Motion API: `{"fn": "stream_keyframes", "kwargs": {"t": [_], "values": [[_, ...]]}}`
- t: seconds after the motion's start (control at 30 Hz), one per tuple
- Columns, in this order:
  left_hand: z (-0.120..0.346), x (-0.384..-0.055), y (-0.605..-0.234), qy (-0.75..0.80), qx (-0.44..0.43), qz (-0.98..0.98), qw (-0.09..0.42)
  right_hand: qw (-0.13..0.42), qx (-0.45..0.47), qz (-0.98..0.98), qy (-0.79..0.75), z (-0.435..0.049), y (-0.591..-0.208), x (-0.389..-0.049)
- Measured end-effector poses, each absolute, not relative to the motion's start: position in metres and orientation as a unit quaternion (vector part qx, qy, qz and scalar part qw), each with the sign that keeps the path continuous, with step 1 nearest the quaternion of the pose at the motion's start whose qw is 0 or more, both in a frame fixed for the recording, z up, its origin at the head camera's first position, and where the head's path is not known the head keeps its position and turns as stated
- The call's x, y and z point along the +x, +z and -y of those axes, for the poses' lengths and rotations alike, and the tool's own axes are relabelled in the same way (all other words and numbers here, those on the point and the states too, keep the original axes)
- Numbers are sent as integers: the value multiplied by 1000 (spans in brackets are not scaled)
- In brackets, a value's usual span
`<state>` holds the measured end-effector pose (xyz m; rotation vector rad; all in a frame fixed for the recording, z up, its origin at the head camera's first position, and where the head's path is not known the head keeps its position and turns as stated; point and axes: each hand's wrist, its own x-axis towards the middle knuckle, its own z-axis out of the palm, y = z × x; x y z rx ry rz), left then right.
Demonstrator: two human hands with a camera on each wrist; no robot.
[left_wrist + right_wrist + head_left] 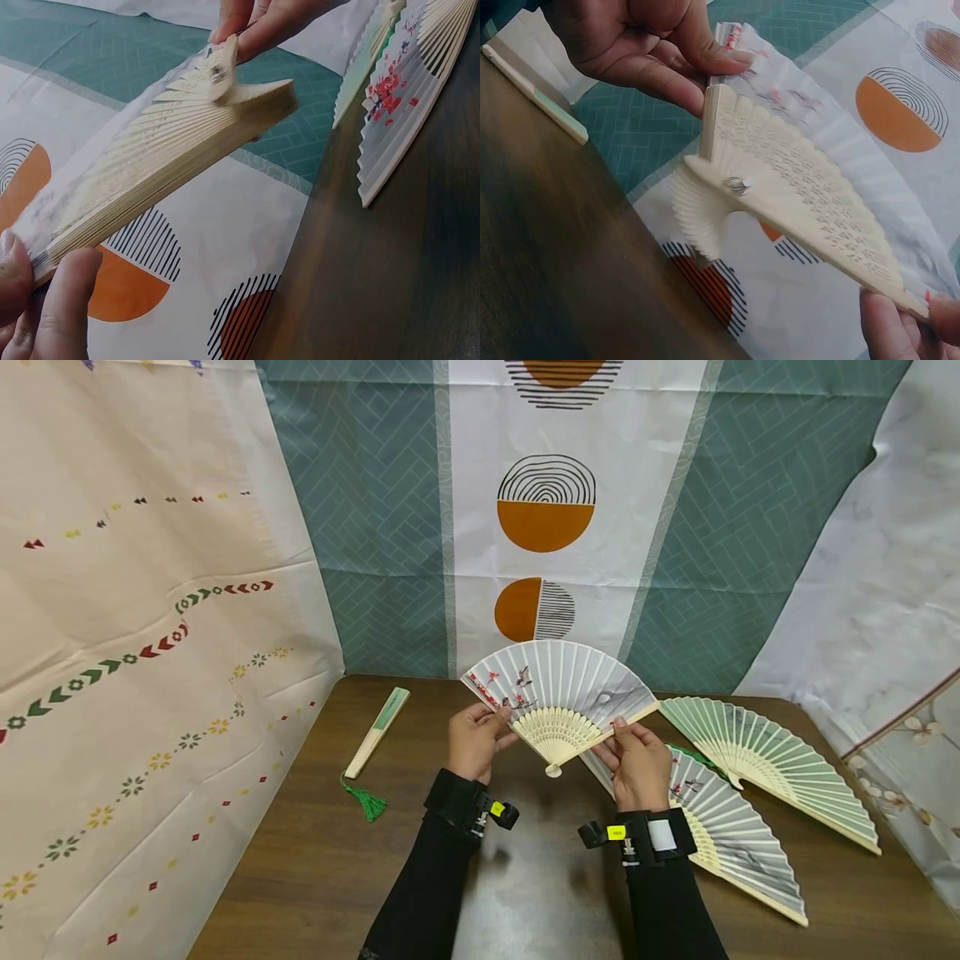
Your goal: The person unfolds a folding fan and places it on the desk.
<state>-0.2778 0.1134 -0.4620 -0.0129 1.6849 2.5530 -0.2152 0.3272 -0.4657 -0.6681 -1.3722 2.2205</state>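
Note:
Both hands hold up a white folding fan [557, 681], spread partway, with a red blossom print and pale bamboo ribs. The left hand [474, 742] pinches its left edge between thumb and fingers. On the opposite side, the right hand [639, 764] grips the outer guard stick. The pivot end points down toward the wearer. In the left wrist view, ribs [150, 180] are still stacked together near the left fingers. A metal rivet [737, 184] at the pivot shows in the right wrist view.
A second white fan [742, 835] lies spread beneath and beyond the right forearm. Behind it is a spread green fan [772, 752]. At the table's left lies a folded fan [378, 731] with a green tassel [370, 802]. Patterned cloth [375, 527] hangs behind the wooden table [300, 860].

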Motion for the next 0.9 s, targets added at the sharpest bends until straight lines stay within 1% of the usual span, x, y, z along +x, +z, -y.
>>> {"fn": "stream_keyframes", "kwargs": {"t": [0.47,0.9], "values": [[-116,-278,-460,849,-16,-528,13,227,-238,477,815,-327,-465,-216],[-117,-277,-457,855,-18,-518,-1,234,-245,452,825,-325,-465,-217]]}}
